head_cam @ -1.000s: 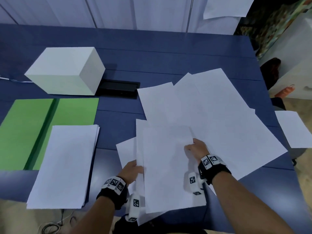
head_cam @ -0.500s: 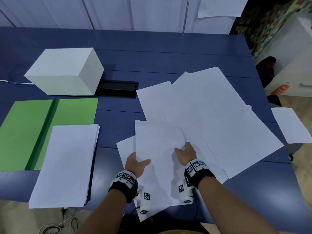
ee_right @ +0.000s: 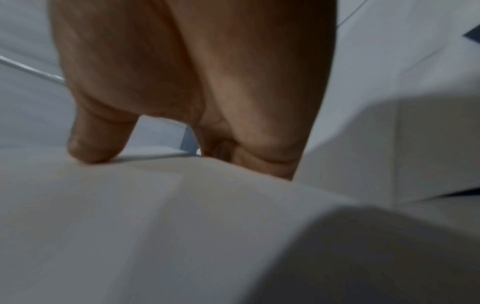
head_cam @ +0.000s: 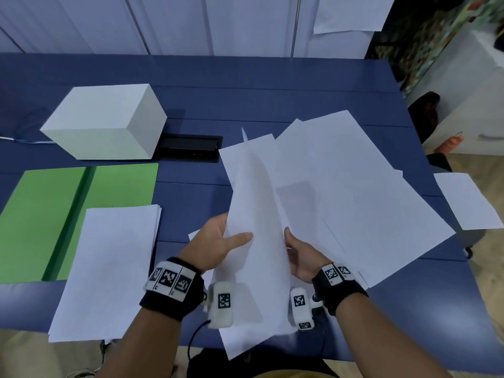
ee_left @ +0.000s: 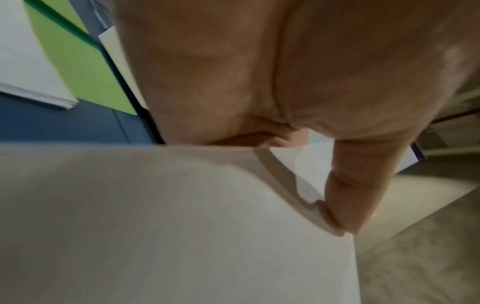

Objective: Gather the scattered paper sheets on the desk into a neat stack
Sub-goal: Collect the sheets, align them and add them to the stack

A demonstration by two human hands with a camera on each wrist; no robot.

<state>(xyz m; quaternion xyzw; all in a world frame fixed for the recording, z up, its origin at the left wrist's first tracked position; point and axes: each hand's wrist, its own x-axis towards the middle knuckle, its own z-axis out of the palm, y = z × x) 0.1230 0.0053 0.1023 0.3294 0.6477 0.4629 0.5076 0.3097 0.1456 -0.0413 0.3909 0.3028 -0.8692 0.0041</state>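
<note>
Around the work, on the blue bench (head_cam: 272,85): white box (head_cam: 103,121) at far left beside a black recessed socket strip (head_cam: 191,145), open green folder (head_cam: 54,214) nearer, partly under a neat paper stack (head_cam: 109,268) at the left front edge, and scattered sheets (head_cam: 368,200) overlapping across the right half, directly behind the hands. Between both grips, lifted sheets (head_cam: 256,241) raised and tilted, bowed into a ridge, lower end past the bench's near edge. Left hand (head_cam: 215,246) pinching the left edge, thumb on top; right hand (head_cam: 302,255) gripping the right edge, thumb on the paper and fingers hidden behind it.
</note>
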